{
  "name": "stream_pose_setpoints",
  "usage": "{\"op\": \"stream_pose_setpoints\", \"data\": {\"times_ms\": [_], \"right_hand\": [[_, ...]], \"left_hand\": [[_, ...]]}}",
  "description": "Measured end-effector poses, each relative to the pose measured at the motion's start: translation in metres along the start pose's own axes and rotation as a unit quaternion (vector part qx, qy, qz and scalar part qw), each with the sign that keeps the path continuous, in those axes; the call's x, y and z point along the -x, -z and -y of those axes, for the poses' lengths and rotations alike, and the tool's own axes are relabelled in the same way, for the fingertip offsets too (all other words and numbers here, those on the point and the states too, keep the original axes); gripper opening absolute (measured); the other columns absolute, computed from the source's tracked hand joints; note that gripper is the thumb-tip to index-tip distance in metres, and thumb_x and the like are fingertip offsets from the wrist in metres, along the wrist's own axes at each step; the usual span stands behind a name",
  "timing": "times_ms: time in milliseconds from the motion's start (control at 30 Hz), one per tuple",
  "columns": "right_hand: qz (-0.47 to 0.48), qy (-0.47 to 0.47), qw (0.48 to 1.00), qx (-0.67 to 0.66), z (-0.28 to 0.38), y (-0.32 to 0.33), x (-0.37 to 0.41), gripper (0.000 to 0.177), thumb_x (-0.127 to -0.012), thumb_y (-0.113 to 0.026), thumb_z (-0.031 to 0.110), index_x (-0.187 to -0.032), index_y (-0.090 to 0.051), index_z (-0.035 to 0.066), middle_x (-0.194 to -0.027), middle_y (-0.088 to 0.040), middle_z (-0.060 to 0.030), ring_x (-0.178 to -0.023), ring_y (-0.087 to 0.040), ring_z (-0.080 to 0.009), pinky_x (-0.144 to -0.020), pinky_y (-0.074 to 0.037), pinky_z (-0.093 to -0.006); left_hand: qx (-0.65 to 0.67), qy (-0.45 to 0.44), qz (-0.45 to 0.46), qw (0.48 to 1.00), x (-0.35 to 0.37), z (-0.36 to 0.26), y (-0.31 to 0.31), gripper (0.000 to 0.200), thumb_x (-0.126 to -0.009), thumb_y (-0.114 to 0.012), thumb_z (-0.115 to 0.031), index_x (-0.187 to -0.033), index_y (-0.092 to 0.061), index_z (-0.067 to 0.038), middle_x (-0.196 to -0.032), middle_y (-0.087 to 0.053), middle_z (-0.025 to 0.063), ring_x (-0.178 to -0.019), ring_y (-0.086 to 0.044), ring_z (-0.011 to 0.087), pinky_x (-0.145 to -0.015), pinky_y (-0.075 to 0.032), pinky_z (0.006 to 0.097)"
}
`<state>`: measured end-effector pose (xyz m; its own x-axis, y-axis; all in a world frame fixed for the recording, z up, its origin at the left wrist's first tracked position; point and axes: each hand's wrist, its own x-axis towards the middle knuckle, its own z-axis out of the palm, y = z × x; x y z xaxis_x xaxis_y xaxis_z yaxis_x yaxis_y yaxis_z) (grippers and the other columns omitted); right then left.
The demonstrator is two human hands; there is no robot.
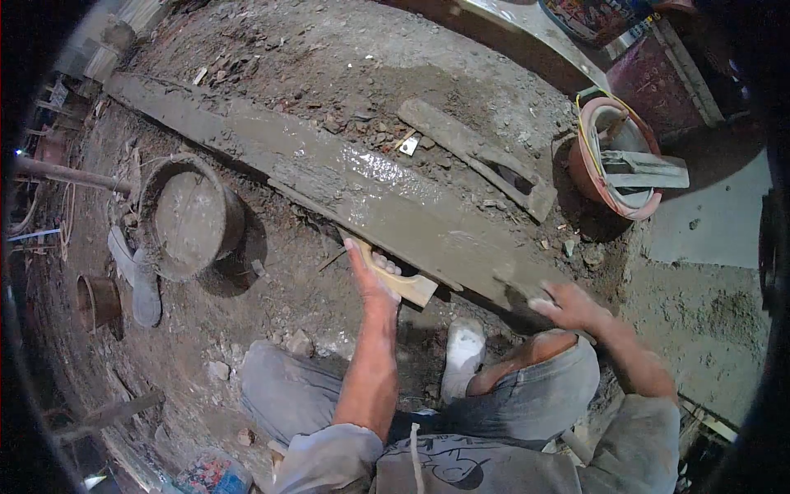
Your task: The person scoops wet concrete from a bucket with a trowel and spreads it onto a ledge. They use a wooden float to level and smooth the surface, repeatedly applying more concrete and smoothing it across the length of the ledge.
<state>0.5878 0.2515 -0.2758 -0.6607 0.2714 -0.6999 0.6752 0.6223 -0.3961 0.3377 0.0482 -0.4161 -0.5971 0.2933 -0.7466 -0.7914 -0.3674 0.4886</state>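
A long low ledge (329, 177) coated in wet grey mortar runs diagonally across the view. Wrapped round the handle of a pale wooden float (411, 288), my left hand (374, 267) holds it against the ledge's near side. My right hand (568, 305) is at the ledge's right end, its fingers by the mortar edge; whether it grips anything there is unclear. Beyond the ledge, a long mortar-stained float (469, 152) with a cut-out handle lies on the rubble.
A bucket of grey mix (189, 218) stands at the left, near a pair of sandals (146, 288) and a small pot (99, 300). At the upper right, a pinkish bucket (586, 169) holds a trowel (646, 170). Stones and debris litter the ground.
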Motion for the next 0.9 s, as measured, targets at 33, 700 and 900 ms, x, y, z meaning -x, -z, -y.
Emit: {"op": "stream_pose_setpoints", "data": {"times_ms": [33,700,900], "right_hand": [[0.0,0.002,1.0,0.0,-0.001,0.005,0.007,0.056,-0.088,-0.048,0.052,-0.102,-0.056,-0.001,-0.095,-0.06,-0.0282,-0.093,-0.058,-0.0435,-0.081,-0.045,-0.0454],[-0.017,0.107,0.994,0.016,0.089,0.019,-0.105,0.062,-0.09,-0.041,0.054,-0.108,-0.056,-0.003,-0.098,-0.061,-0.029,-0.096,-0.057,-0.0439,-0.085,-0.045,-0.0474],[0.006,0.015,1.0,0.023,0.009,0.011,0.0,0.055,-0.088,-0.048,0.051,-0.097,-0.058,-0.002,-0.086,-0.06,-0.0297,-0.086,-0.058,-0.0459,-0.076,-0.046,-0.0489]], "left_hand": [[-0.003,0.001,0.006,1.0,-0.001,0.0,0.001,0.06,-0.078,-0.048,-0.073,-0.102,-0.053,-0.019,-0.058,-0.033,-0.0056,-0.045,-0.034,0.0082,-0.041,-0.032,0.0234],[-0.021,-0.008,-0.005,1.0,0.0,0.001,0.001,0.066,-0.077,-0.045,-0.075,-0.11,-0.05,-0.018,-0.063,-0.035,-0.0054,-0.049,-0.036,0.008,-0.043,-0.033,0.023],[-0.019,0.0,-0.005,1.0,-0.006,0.002,0.001,0.066,-0.078,-0.045,-0.075,-0.11,-0.05,-0.018,-0.062,-0.035,-0.0052,-0.049,-0.035,0.0086,-0.042,-0.032,0.0235]]}}
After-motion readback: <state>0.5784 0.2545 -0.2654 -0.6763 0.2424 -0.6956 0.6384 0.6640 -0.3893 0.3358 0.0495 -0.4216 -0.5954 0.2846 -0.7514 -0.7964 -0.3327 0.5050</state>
